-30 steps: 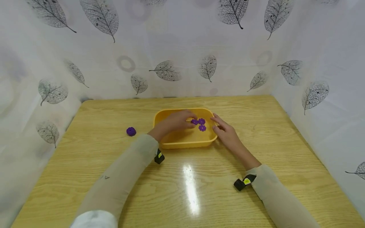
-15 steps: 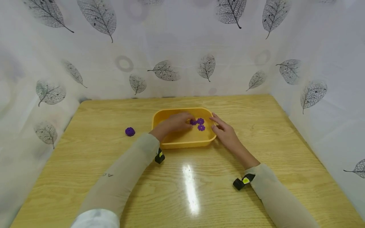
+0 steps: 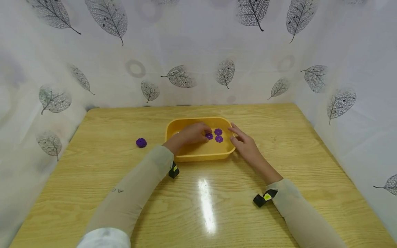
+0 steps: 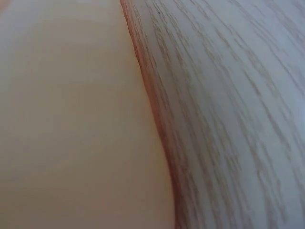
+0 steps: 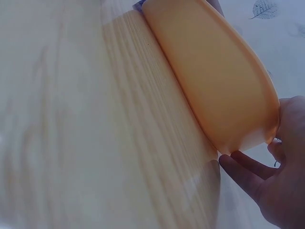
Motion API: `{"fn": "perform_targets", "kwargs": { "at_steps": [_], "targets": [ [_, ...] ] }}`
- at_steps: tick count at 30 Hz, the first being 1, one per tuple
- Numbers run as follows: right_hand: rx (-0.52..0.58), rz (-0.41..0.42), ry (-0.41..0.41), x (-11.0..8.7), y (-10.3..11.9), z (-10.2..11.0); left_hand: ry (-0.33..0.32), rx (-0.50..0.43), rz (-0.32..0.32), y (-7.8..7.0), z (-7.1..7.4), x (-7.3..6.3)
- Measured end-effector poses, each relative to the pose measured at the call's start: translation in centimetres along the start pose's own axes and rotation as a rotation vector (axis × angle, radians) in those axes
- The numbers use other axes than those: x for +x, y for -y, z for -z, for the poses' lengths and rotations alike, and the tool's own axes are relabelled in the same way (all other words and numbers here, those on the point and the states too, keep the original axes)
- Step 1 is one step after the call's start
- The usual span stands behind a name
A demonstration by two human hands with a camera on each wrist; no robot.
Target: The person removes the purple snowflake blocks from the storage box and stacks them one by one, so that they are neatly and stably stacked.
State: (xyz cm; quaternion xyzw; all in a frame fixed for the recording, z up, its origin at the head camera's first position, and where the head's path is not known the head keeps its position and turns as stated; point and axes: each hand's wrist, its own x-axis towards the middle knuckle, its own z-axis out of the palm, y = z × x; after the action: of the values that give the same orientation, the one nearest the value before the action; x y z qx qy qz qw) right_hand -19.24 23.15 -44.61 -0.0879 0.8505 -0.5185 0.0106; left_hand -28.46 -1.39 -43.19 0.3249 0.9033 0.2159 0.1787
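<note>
A yellow plastic tray [image 3: 201, 158] stands on the wooden table. Inside it, the left hand [image 3: 193, 133] pinches a purple flower-shaped piece [image 3: 209, 136] at the fingertips. Two more purple flower-shaped pieces, an upper one [image 3: 218, 131] and a lower one [image 3: 219, 139], lie on the tray floor just right of it. At the tray's right end, the right hand [image 3: 246, 146] holds the rim; in the right wrist view, some fingers [image 5: 243, 174] press the outer wall low down. The left wrist view shows only the tray's side wall [image 4: 81, 119] and table, with the left hand out of sight.
Left of the tray, a small purple cluster [image 3: 141, 143] sits on the table [image 3: 93, 172]. Black wrist cameras are strapped to the left sleeve [image 3: 174, 171] and right sleeve [image 3: 260, 200]. A leaf-printed curtain [image 3: 198, 51] hangs behind and at both sides.
The left hand's purple piece has shifted slightly left and toward the near side, away from the upper loose piece. The right hand keeps its place on the rim.
</note>
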Motion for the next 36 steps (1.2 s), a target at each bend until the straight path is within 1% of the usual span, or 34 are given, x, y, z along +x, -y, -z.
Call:
{"fn": "perform_targets", "kwargs": {
  "at_steps": [5,7,10,12,14,17,19,25,29,32,36],
  "targets": [
    [0.003,-0.022,0.014,0.0,0.5,0.0,0.016,0.009,0.019,0.0,0.0,0.1],
    [0.011,-0.036,0.023,-0.2,1.3,0.0,0.02,-0.001,0.027,-0.1,0.0,0.1],
    [0.008,-0.028,0.018,-0.3,1.2,0.1,0.018,-0.026,0.043,-0.2,-0.1,0.1],
    [0.003,-0.024,0.018,-0.5,1.8,0.2,0.017,-0.042,0.055,-0.1,-0.1,0.1],
    [-0.003,-0.013,0.016,-0.7,2.1,0.3,0.016,-0.052,0.052,0.0,-0.2,0.1],
    [-0.012,-0.03,0.029,-1.3,3.8,0.5,0.014,-0.065,0.04,0.0,-0.3,0.1],
    [-0.019,-0.033,0.029,-1.5,4.1,0.5,0.011,-0.064,0.028,0.0,-0.3,0.1],
    [-0.013,-0.038,0.031,-1.4,4.2,0.5,-0.001,-0.088,0.038,0.0,-0.5,-0.1],
    [0.001,-0.037,0.028,-1.4,4.1,0.4,-0.006,-0.078,0.028,0.0,-0.6,-0.1],
    [0.003,-0.038,0.025,-1.4,4.1,0.3,0.0,-0.056,0.016,-0.1,-0.6,-0.1],
    [0.0,-0.034,0.029,-1.3,4.1,0.3,0.01,-0.054,0.013,-0.1,-0.6,-0.1]
  ]
}}
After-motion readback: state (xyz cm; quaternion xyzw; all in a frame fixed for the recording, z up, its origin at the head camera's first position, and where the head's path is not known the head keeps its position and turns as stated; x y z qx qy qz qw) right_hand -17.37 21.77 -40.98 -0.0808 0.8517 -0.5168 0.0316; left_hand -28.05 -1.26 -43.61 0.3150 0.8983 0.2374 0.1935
